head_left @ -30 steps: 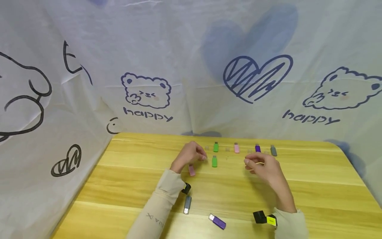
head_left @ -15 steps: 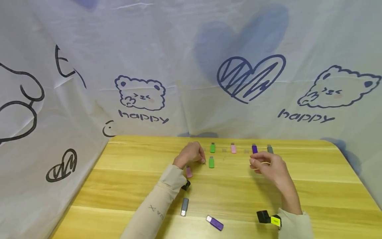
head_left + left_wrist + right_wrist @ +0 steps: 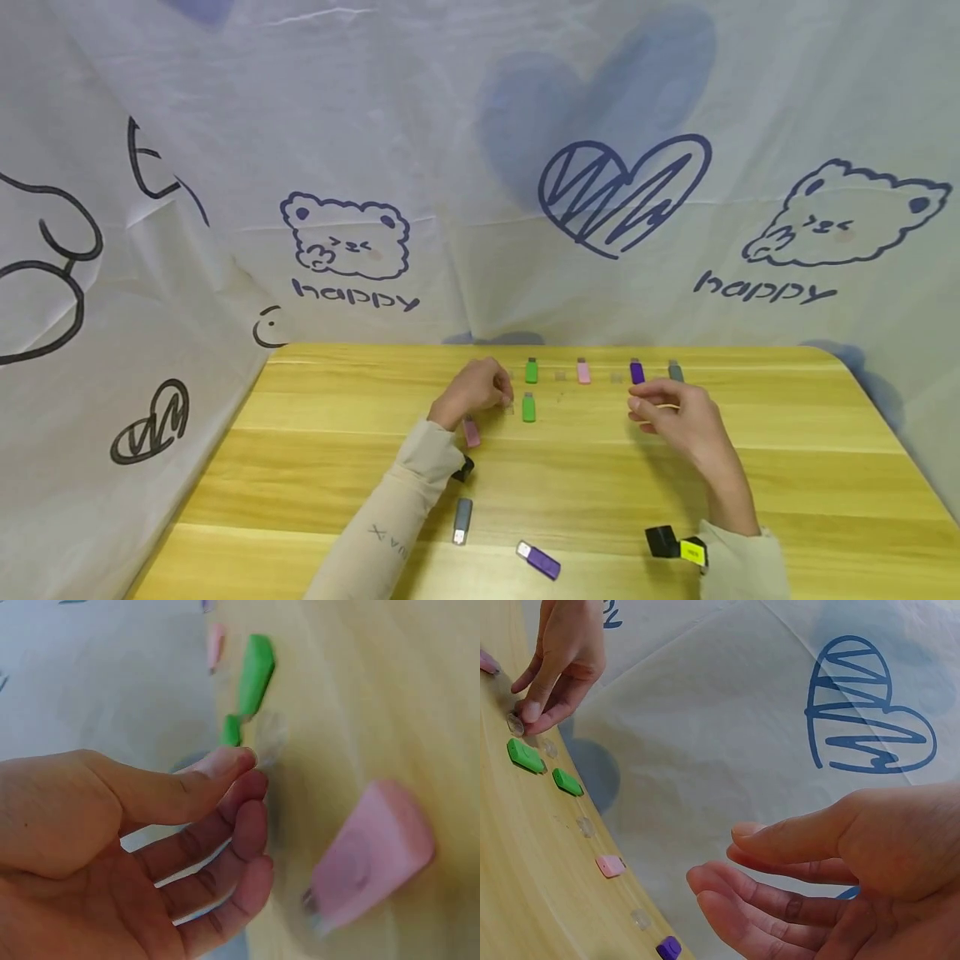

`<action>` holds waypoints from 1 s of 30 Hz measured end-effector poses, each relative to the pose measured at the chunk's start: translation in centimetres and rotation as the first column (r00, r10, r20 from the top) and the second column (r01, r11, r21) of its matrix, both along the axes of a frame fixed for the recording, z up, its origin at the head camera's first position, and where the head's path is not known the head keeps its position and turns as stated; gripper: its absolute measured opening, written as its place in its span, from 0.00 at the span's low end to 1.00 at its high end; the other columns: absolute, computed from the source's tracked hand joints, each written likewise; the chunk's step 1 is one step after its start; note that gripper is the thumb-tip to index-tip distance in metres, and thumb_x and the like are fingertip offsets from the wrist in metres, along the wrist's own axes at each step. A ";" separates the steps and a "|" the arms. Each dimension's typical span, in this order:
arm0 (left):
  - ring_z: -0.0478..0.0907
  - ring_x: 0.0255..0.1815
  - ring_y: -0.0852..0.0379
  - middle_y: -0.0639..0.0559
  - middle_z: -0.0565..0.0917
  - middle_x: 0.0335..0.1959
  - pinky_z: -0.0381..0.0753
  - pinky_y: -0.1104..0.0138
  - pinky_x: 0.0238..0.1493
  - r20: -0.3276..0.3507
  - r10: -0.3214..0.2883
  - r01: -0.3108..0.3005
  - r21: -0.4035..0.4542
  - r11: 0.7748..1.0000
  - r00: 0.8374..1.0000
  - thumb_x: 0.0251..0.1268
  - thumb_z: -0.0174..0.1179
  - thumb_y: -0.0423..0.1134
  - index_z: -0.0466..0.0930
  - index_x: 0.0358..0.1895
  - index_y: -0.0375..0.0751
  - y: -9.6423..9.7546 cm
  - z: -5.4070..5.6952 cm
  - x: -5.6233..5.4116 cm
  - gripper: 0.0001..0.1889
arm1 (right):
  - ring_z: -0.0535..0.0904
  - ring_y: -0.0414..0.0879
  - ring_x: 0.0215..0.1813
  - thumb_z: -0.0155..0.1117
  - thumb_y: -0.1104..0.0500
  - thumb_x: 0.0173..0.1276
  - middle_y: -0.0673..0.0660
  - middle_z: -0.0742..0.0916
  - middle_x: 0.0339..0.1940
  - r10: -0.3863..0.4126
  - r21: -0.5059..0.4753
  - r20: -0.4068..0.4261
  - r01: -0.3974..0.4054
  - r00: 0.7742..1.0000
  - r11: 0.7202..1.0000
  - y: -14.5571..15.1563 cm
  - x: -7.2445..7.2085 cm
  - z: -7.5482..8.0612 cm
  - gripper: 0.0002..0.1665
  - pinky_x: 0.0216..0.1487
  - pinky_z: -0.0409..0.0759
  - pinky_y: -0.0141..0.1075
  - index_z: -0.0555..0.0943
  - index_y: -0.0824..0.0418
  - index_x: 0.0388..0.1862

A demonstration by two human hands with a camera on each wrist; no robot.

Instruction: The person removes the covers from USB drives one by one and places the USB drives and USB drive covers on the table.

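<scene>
In the head view, my left hand (image 3: 474,392) is low over the table, left of a green USB stick (image 3: 528,407). Its thumb and forefinger pinch a small clear cap (image 3: 514,724) at the table surface, seen best in the right wrist view. Below that wrist lies a pink USB stick (image 3: 371,859). My right hand (image 3: 675,410) hovers over the table on the right with loosely bent fingers and nothing between them. Beyond it are a purple USB stick (image 3: 637,372) and a partly covered grey USB stick (image 3: 676,371).
The back row also has a green USB stick (image 3: 532,371), a pink USB stick (image 3: 583,372) and clear caps (image 3: 616,377) between sticks. Nearer lie a grey USB stick (image 3: 462,522) and a purple USB stick (image 3: 538,560). A printed cloth (image 3: 480,275) hangs behind the table.
My left hand has lowered to the table beside the front green stick, and the clear cap now shows at its fingertips. My right hand has shifted slightly right. The head view has turned a little.
</scene>
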State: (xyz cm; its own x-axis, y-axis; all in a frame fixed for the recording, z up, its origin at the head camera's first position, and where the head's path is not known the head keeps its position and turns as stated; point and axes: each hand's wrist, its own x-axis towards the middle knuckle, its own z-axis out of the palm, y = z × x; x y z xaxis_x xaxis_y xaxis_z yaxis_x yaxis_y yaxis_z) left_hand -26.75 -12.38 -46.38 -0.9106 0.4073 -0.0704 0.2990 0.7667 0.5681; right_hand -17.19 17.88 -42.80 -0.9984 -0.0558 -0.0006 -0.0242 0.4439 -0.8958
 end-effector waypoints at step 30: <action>0.83 0.41 0.45 0.27 0.84 0.46 0.85 0.54 0.46 0.097 0.235 -0.247 0.581 0.776 0.967 0.79 0.50 0.24 0.81 0.56 0.24 -7.2 1.9 4.8 0.13 | 0.87 0.56 0.43 0.66 0.63 0.74 0.60 0.88 0.44 0.100 0.137 -0.120 -0.084 0.988 0.987 -5.5 0.4 -0.2 0.11 0.42 0.87 0.41 0.85 0.67 0.52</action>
